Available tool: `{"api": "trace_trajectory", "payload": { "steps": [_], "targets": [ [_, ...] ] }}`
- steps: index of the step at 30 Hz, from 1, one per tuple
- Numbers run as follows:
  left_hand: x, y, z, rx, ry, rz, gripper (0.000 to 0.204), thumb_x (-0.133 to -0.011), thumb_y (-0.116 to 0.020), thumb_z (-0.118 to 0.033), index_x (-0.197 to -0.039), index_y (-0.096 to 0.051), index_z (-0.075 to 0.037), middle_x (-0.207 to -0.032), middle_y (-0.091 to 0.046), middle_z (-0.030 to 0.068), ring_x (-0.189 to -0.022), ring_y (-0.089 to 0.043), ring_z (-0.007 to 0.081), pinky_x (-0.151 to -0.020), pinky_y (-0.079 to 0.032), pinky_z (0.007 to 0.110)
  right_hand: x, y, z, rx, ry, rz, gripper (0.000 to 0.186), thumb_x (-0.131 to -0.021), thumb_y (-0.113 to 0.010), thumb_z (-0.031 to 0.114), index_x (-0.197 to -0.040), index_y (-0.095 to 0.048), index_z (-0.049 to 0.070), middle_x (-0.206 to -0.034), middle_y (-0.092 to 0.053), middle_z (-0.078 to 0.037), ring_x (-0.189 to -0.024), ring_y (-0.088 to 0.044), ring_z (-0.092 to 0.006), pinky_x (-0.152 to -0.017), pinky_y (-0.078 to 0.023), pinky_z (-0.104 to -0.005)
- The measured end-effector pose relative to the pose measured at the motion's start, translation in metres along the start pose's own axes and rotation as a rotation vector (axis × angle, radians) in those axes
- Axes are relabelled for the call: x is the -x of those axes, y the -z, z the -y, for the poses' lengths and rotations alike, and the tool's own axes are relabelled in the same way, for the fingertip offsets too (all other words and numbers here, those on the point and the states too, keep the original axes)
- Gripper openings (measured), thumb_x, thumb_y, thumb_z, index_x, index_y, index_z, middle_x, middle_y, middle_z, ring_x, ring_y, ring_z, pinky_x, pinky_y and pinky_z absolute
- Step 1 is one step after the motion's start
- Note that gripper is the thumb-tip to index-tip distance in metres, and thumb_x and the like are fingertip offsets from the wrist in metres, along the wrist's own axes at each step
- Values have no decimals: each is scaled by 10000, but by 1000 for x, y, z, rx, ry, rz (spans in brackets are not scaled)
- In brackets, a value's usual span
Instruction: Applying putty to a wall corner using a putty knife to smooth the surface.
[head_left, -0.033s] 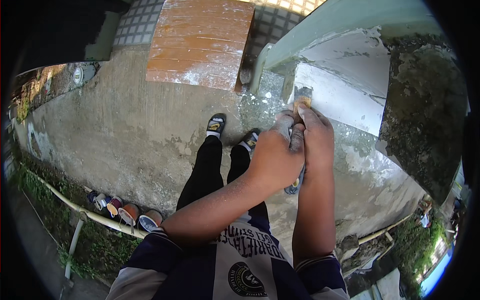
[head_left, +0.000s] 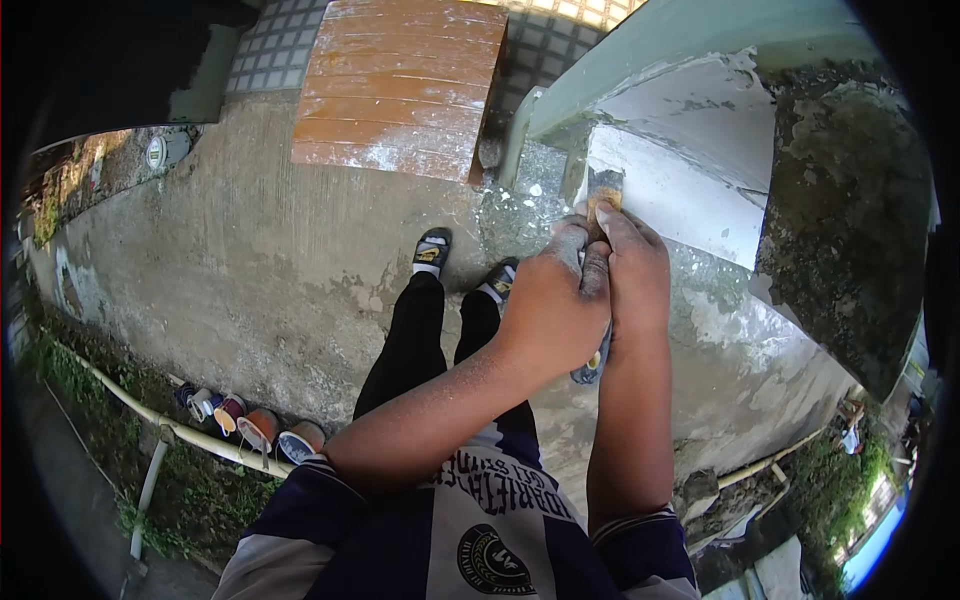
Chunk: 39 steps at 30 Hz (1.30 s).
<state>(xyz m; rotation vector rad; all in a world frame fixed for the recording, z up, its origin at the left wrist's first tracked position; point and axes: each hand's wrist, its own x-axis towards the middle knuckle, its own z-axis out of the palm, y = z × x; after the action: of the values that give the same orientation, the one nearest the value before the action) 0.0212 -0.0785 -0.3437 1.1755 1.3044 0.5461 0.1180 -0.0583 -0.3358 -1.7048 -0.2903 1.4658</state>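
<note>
Both my hands are closed together around a scraper (head_left: 605,186) with a flat, dark metal blade and a worn brownish handle. My left hand (head_left: 556,295) wraps the handle from the left, its fingers dusted with white powder. On the right, my right hand (head_left: 638,265) grips it close to the blade, thumb laid along it. Much of the handle is hidden by my fingers. The blade lies over a white wall surface (head_left: 690,200) under a pale green ledge (head_left: 640,80); whether it touches cannot be made out.
An orange-brown wooden board (head_left: 400,85), spotted with white, lies ahead. White flakes dot the concrete floor (head_left: 260,230) by my sandalled feet. A dark, stained slab (head_left: 845,230) juts out at right. Several paint pots (head_left: 258,428) stand along a pipe (head_left: 140,405) at lower left.
</note>
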Motion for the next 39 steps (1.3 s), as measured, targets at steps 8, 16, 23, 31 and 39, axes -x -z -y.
{"api": "trace_trajectory", "payload": {
  "steps": [8, 16, 23, 31, 39],
  "targets": [
    [-4, -4, 0, 4, -111, -107, 190, -934, -493, -118, -1048, -570, 13, -789, -631, 219, -730, -634, 358, -652, -468, 385, -1, 0, -8, -95, 10, -40, 251, -948, -467, 128, -957, -592, -90, -830, -670, -191, -700, -648, -202, -627, -516, -285],
    [14, -7, 8, -13, 23, -26, 197, -939, -506, -146, -1020, -577, 20, -845, -624, 233, -821, -622, 395, -706, -472, 390, 16, 16, -33, -220, -56, 4, 343, -953, -518, 223, -1092, -597, -80, -920, -674, -131, -776, -621, -147, -706, -483, -263],
    [31, -15, 12, 0, -42, -63, 156, -919, -516, -117, -980, -567, 17, -848, -624, 228, -803, -611, 411, -686, -469, 414, 24, 26, -39, -288, -56, 138, 371, -984, -454, 243, -1107, -542, -95, -1012, -648, -213, -910, -645, -242, -815, -510, -316],
    [34, -15, 3, 57, -38, -41, 143, -910, -513, -90, -994, -570, 11, -797, -624, 225, -750, -618, 404, -651, -472, 402, 22, 29, -32, -33, -36, 69, 336, -987, -429, 198, -1030, -571, -103, -855, -679, -200, -748, -663, -217, -697, -526, -298],
    [31, -19, 7, 23, -101, -79, 177, -896, -491, -106, -998, -525, 34, -744, -597, 279, -735, -582, 480, -632, -466, 502, 18, 26, -30, -48, -37, 20, 280, -942, -506, 160, -1010, -586, -99, -850, -675, -185, -711, -647, -195, -662, -513, -268]
  ]
}}
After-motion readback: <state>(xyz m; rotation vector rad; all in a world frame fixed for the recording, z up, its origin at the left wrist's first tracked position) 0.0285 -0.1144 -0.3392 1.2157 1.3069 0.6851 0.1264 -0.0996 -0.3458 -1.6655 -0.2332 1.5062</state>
